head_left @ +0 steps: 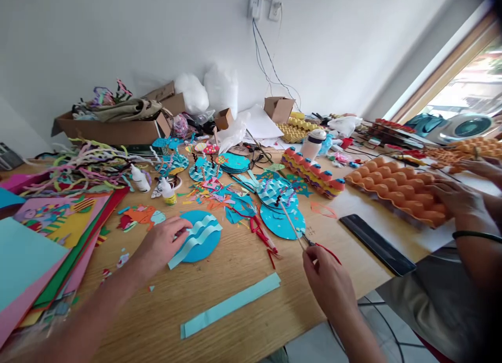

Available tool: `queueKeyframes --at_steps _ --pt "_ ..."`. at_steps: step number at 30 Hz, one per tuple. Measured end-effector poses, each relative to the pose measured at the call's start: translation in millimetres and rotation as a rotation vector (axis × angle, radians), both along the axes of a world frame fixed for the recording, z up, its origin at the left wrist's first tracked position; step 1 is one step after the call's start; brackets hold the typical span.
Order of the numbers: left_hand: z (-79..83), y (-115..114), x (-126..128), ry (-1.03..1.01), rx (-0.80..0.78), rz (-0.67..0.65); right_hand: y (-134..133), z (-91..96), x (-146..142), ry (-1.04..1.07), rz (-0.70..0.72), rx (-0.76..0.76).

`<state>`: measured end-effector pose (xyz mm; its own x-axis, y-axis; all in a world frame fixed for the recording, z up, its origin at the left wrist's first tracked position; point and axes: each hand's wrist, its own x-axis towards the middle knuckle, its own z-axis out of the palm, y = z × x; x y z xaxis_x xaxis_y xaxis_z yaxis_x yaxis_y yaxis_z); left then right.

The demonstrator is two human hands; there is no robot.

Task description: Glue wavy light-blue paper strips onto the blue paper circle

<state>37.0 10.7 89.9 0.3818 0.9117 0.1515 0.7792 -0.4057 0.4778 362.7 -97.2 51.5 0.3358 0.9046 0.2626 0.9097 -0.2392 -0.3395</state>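
A round blue paper disc (202, 252) lies on the table with wavy light blue paper strips (196, 238) across it. Over its left edge, my left hand (167, 245) has its fingers bent and held together, fingertips against the disc and the strips. Pinched in my right hand (327, 276) is a thin wooden stick (292, 223), its far end pointing toward a blue disc covered with wavy strips (274, 193). Scissors (309, 240) with red on the handle lie just beyond my right fingers. Flat light blue paper strips (231, 305) rest between my hands near the table's front edge.
Glue bottles (169, 191) stand beyond my left hand. Coloured paper sheets (31, 269) and pipe cleaners (86, 167) lie left. A black phone-like slab (376, 242) is at the right, near an orange egg tray (396, 190) under another person's hand (455, 195). Paper scraps (225, 198) fill the middle.
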Motion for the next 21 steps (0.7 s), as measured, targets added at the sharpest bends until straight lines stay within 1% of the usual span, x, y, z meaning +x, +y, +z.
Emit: queueKeyframes --at_steps 2,4,6,8,10,12,16,21 --pt "-1.1 -1 5 0.044 0.032 -0.050 -6 9.6 -10 0.104 0.088 0.088" --pt "-1.1 1 10 0.078 0.042 -0.081 -9 16.0 -28 0.197 0.215 0.133" --pt "-0.8 5 17 0.110 0.032 -0.093 -9 16.1 -49 0.252 0.362 0.137" --pt "-1.3 10 23 0.158 -0.001 -0.102 -7 10.7 -68 0.293 0.443 0.123" --pt "-3.4 15 28 0.216 -0.051 -0.115 -4 3.4 -80 0.332 0.481 0.092" --pt "-7.2 19 34 0.266 -0.083 -0.126 -1 -2.7 -87 0.354 0.501 0.045" --pt "-16.9 23 43 0.325 -0.083 -0.121 3 -8.6 -91 0.371 0.523 -0.026" --pt "-23.9 22 47 0.369 -0.074 -0.094 5 -11.2 -92 0.395 0.522 -0.058"
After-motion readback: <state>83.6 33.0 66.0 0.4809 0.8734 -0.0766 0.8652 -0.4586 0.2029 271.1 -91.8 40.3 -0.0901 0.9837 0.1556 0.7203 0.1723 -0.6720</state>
